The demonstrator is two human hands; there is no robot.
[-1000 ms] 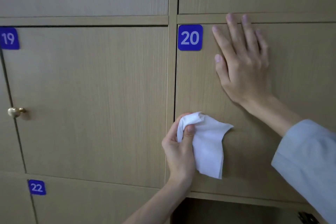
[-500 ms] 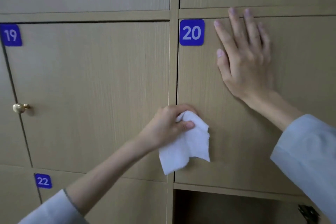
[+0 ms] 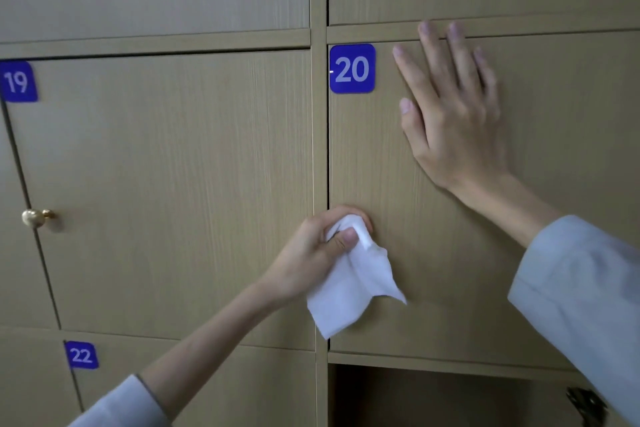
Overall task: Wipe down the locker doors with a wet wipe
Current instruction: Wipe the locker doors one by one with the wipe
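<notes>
Locker door 20 (image 3: 433,270) is a light wood panel with a blue number plate (image 3: 352,68) at its top left corner. My left hand (image 3: 311,253) grips a crumpled white wet wipe (image 3: 349,291) at the door's left edge, about mid-height; most of the wipe hangs loose below my fingers. My right hand (image 3: 450,114) lies flat against the upper part of door 20, fingers straight and spread, fingertips reaching the top edge.
Locker door 19 (image 3: 166,184) is on the left, with a brass knob (image 3: 34,217) near its left edge. Door 22 (image 3: 194,385) is below it. Under door 20 an open, dark compartment (image 3: 433,399) shows a hinge (image 3: 585,406) at its right.
My left hand turned from upright to reaching in from the lower left, and the wipe shifted left to door 20's edge. My right hand stayed flat on the door.
</notes>
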